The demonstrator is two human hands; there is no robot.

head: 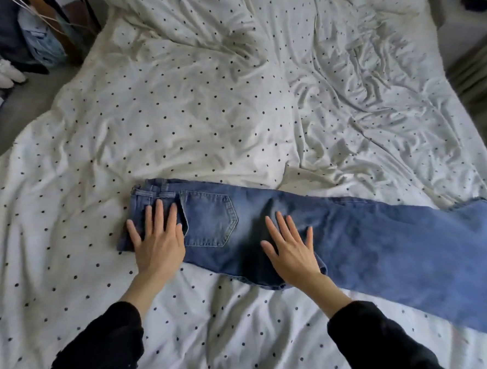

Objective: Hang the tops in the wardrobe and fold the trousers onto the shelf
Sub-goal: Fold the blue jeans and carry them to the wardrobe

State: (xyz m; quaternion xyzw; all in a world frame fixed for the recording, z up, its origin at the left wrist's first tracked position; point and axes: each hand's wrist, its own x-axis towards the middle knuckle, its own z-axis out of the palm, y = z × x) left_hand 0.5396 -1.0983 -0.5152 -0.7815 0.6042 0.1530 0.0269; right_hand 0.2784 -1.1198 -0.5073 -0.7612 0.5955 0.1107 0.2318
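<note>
A pair of blue jeans (353,234) lies flat across the bed, folded lengthwise, waistband at the left and legs running off to the right edge of the view. A back pocket faces up. My left hand (157,241) rests flat on the waistband end, fingers straight and spread. My right hand (291,247) presses flat on the seat and thigh part, fingers spread too. Both arms wear black sleeves. No tops, wardrobe or shelf are visible.
The bed carries a rumpled white duvet with small dark dots (203,101). At the far left, on the floor, are white shoes (1,73) and hanging clothes (42,42). A grey floor strip runs beside the bed's left edge.
</note>
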